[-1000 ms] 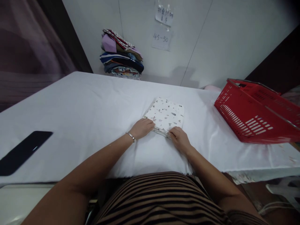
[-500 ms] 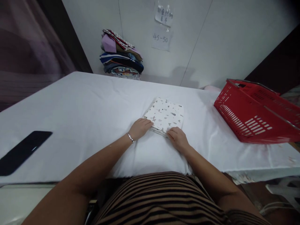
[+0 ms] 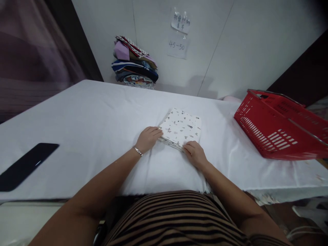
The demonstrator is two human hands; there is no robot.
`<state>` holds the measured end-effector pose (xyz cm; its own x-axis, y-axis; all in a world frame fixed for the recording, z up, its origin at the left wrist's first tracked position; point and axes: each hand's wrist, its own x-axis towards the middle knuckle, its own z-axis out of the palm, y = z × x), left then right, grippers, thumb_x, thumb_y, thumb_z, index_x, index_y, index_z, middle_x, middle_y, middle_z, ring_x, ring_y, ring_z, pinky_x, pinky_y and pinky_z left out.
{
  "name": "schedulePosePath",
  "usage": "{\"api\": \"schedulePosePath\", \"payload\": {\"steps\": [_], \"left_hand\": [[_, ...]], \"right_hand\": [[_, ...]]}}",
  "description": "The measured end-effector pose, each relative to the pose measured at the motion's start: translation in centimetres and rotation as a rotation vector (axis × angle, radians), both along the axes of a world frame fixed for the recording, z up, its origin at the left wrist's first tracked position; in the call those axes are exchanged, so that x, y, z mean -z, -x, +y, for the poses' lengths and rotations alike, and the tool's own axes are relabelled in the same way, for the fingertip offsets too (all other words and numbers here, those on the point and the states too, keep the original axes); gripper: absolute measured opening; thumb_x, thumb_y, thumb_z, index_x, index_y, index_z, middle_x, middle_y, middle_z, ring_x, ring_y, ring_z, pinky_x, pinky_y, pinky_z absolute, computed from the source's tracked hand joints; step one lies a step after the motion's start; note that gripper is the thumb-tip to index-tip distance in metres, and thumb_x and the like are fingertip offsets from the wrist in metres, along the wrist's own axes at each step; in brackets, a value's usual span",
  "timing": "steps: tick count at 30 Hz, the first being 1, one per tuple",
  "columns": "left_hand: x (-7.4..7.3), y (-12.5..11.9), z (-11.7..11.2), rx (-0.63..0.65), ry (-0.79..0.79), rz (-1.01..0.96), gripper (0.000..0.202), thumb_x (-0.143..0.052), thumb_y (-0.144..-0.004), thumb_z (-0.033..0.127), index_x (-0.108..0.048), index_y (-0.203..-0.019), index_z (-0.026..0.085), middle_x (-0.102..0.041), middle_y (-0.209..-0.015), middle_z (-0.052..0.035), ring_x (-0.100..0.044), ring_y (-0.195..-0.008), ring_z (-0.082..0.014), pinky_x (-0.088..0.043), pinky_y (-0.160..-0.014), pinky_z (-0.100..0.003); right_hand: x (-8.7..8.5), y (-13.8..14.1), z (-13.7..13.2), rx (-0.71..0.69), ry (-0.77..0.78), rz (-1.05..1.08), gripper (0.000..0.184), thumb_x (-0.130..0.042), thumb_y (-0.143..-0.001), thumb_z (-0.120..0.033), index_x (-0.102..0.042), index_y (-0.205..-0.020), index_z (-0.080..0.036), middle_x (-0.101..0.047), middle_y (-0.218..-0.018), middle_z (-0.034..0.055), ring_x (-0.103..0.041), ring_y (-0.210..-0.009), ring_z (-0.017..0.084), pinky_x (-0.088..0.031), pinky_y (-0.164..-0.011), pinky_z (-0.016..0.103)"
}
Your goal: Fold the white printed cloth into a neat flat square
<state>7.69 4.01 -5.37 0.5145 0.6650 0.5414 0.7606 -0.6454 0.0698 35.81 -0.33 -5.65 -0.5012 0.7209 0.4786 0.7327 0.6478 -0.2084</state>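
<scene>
A folded white cloth (image 3: 181,125) with small printed figures lies flat on the white-covered table in front of me, its layered edge facing my body. My left hand (image 3: 149,138), with a bracelet at the wrist, pinches the near left corner between thumb and fingers. At the near right corner, the curled fingers of my right hand (image 3: 195,153) grip the same cloth. The thumbs and the undersides of the fingers are mostly hidden.
To the right stands a red plastic basket (image 3: 278,126). A black phone-like slab (image 3: 28,166) lies at the left on the white tablecloth (image 3: 102,119). Folded fabrics (image 3: 135,63) are stacked by the back wall, beside paper signs (image 3: 177,45).
My left hand has slid slightly left along the cloth's near edge to its corner. The right hand stays at its corner. The view has tilted a little.
</scene>
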Motion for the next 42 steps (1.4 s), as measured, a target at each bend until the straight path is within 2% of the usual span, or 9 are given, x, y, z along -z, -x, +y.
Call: {"api": "schedulePosePath", "payload": {"steps": [11, 14, 17, 20, 23, 27, 33, 38, 42], "left_hand": [[1.2, 0.6, 0.3, -0.101, 0.219, -0.033, 0.033, -0.043, -0.083, 0.014, -0.066, -0.103, 0.025, -0.065, -0.115, 0.0009, -0.053, -0.114, -0.019, -0.041, -0.097, -0.039], [0.7, 0.3, -0.1, -0.147, 0.266, -0.067, 0.037, -0.04, -0.08, 0.011, -0.065, -0.106, 0.024, -0.064, -0.117, 0.0014, -0.052, -0.115, -0.0186, -0.039, -0.099, -0.039], [-0.5, -1.3, -1.3, -0.179, 0.233, -0.036, 0.039, -0.041, -0.08, 0.012, -0.061, -0.112, 0.022, -0.06, -0.123, -0.0009, -0.044, -0.123, -0.0226, -0.032, -0.104, -0.046], [-1.3, -3.6, -2.6, -0.069, 0.196, 0.055, 0.038, -0.04, -0.087, 0.023, -0.055, -0.121, 0.022, -0.052, -0.132, -0.003, -0.036, -0.13, -0.0233, -0.021, -0.109, -0.048], [-0.6, -5.2, -3.2, 0.04, 0.221, 0.146, 0.044, -0.038, -0.09, 0.036, -0.044, -0.132, 0.023, -0.043, -0.14, -0.0036, -0.03, -0.133, -0.0213, -0.014, -0.112, -0.047], [0.8, -5.1, -2.9, 0.042, 0.26, 0.193, 0.047, -0.035, -0.092, 0.037, -0.035, -0.137, 0.025, -0.037, -0.144, -0.0014, -0.027, -0.135, -0.0187, -0.013, -0.112, -0.043], [1.1, -4.4, -2.7, 0.067, 0.253, 0.18, 0.046, -0.033, -0.092, 0.034, -0.035, -0.137, 0.025, -0.037, -0.144, -0.0006, -0.027, -0.135, -0.0175, -0.013, -0.112, -0.042], [1.3, -4.7, -2.7, 0.073, 0.286, 0.159, 0.047, -0.036, -0.091, 0.033, -0.034, -0.138, 0.025, -0.036, -0.145, -0.0012, -0.026, -0.136, -0.0184, -0.012, -0.112, -0.044], [1.0, -4.4, -2.7, 0.086, 0.301, 0.134, 0.046, -0.038, -0.09, 0.031, -0.039, -0.135, 0.023, -0.04, -0.142, -0.0025, -0.028, -0.135, -0.0191, -0.014, -0.112, -0.045]], "right_hand": [[0.0, 0.1, -0.1, -0.006, -0.011, 0.006, 0.021, -0.045, -0.091, -0.025, -0.065, -0.096, -0.019, -0.062, -0.09, 0.0082, -0.052, -0.083, 0.02, -0.043, -0.074, 0.034], [0.2, 0.0, -0.1, -0.008, -0.014, 0.003, 0.022, -0.045, -0.091, -0.025, -0.065, -0.096, -0.018, -0.062, -0.091, 0.0086, -0.051, -0.083, 0.02, -0.043, -0.074, 0.034], [0.2, 0.1, -0.1, 0.005, -0.017, -0.01, 0.023, -0.044, -0.091, -0.025, -0.065, -0.095, -0.018, -0.062, -0.09, 0.0089, -0.051, -0.082, 0.021, -0.043, -0.074, 0.034], [0.1, 0.3, -0.1, 0.005, -0.023, -0.015, 0.023, -0.043, -0.091, -0.025, -0.065, -0.095, -0.018, -0.062, -0.09, 0.0094, -0.052, -0.083, 0.021, -0.043, -0.075, 0.035], [0.0, 0.2, -0.3, 0.001, -0.01, -0.029, 0.024, -0.043, -0.091, -0.024, -0.065, -0.1, -0.017, -0.063, -0.091, 0.01, -0.052, -0.084, 0.021, -0.044, -0.076, 0.036], [0.1, -0.5, -1.4, -0.018, 0.016, -0.06, 0.03, -0.041, -0.091, -0.019, -0.059, -0.114, -0.018, -0.062, -0.103, 0.0113, -0.053, -0.093, 0.023, -0.044, -0.081, 0.039], [-0.6, -1.5, -2.8, -0.101, 0.007, 0.006, 0.038, -0.041, -0.088, -0.014, -0.052, -0.124, -0.021, -0.06, -0.115, 0.0107, -0.053, -0.107, 0.022, -0.044, -0.091, 0.041], [-2.3, 0.2, -0.5, -0.118, -0.03, 0.014, 0.041, -0.043, -0.09, -0.021, -0.046, -0.131, -0.019, -0.053, -0.128, 0.0118, -0.041, -0.125, 0.023, -0.037, -0.101, 0.046], [-1.4, 2.3, 1.5, -0.132, 0.141, -0.193, 0.056, -0.048, -0.089, -0.035, -0.035, -0.139, -0.016, -0.04, -0.141, 0.0135, -0.029, -0.133, 0.028, -0.029, -0.105, 0.051]]}}
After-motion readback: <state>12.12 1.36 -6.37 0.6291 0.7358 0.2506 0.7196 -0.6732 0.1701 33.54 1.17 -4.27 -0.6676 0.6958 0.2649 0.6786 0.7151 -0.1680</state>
